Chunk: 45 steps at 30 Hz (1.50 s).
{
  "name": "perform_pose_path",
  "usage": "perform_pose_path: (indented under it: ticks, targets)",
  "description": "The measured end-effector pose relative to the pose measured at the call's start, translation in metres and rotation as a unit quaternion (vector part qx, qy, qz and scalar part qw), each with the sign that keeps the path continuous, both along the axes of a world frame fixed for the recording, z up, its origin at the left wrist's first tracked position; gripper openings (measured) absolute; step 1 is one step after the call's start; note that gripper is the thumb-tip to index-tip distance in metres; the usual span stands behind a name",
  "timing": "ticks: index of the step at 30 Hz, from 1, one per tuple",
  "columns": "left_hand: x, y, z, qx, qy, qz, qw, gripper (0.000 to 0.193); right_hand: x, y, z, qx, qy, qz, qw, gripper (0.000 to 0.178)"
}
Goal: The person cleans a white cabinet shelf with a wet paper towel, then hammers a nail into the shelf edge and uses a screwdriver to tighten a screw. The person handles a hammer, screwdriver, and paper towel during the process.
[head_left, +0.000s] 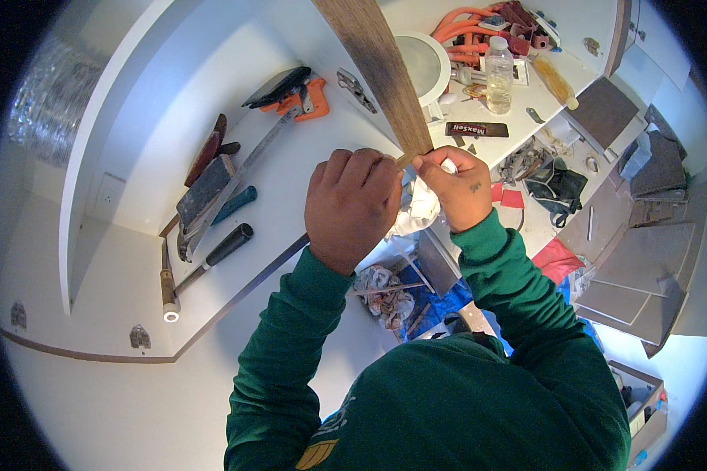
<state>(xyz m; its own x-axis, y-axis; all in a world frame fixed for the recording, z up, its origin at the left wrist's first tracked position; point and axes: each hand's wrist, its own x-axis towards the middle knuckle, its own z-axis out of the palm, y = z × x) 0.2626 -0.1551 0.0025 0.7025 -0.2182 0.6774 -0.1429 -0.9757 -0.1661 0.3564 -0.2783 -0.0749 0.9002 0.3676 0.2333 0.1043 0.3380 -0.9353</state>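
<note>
Open counter (284, 190) is flanking the clenched left hand (352, 206), contents hidden; the right hand (462, 188) is grasping white cloth (419, 209); a brown board (379, 71) is slanting lengthwise toward top centre.

White lettering (470, 130) on black flat packet (477, 129)

A person wears a dark green, long-sleeved sweatshirt (479, 408) of soft-looking fabric. The left sleeve (279, 345) is loose and gathered in folds; the right sleeve (526, 294) is creased as well. Each narrows to a snug band of the same green at the wrist: the left cuff (320, 279) and the right cuff (481, 234). On the front, toward the person's left, a pale design (338, 420) sits above a yellow, striped patch (316, 454). The left hand (353, 204) and right hand (457, 187) are bare. A small dark mark (475, 187), perhaps a tattoo, shows on the right, near the thumb's base.
</note>
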Motion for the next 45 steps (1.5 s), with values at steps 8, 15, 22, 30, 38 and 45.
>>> perform_pose_path:
  ticks: [8,15,22,30,38,45]
  targets:
    - [0.0,0.0,0.0,-0.007,0.003,0.001,1.0,0.021,-0.003,-0.001,0.005,0.014,0.018,0.001,1.0,0.016]
    - [0.002,-0.003,0.005,-0.055,0.009,-0.019,0.998,0.018,0.0,0.002,-0.004,0.021,0.004,-0.006,1.0,0.015]
    - [0.013,-0.001,0.004,-0.099,0.02,0.043,0.994,0.016,-0.001,0.0,0.001,0.015,-0.007,-0.005,1.0,0.014]
    - [0.013,-0.003,0.006,-0.123,0.035,0.06,0.99,0.018,0.008,0.0,-0.009,0.021,0.023,0.007,0.999,0.018]
    - [0.014,-0.001,0.004,-0.124,0.029,0.05,0.991,0.017,0.009,-0.005,0.001,-0.018,0.057,0.021,0.998,0.017]
    - [0.012,-0.002,0.003,-0.104,0.009,0.041,0.994,0.016,-0.005,-0.011,-0.003,0.018,-0.1,-0.043,0.994,0.014]
